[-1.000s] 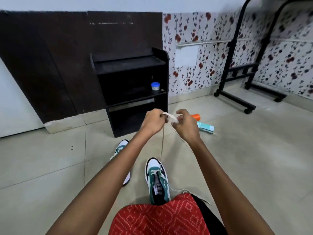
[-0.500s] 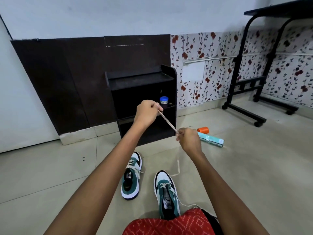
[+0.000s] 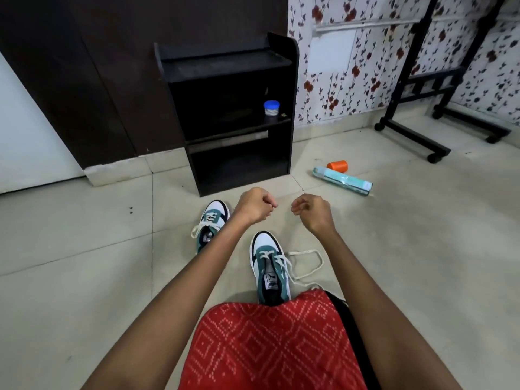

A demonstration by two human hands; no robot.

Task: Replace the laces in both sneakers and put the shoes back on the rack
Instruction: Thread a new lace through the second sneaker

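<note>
The near sneaker [image 3: 268, 266] sits on the floor tiles right in front of the person's knee, partly threaded, its loose lace [image 3: 309, 263] looping off to the right, while the other sneaker [image 3: 212, 220] lies just beyond and to the left, laces also untied. Above them hover the left hand [image 3: 254, 205] and right hand [image 3: 312, 212], a little apart, both with fingers curled in and no lace showing in either. It looks like mid-lacing on the near shoe, so the next move calls for reaching down, picking up those free ends and feeding them through the upper eyelets, with the black rack [image 3: 225, 66] waiting by the wall.
</note>
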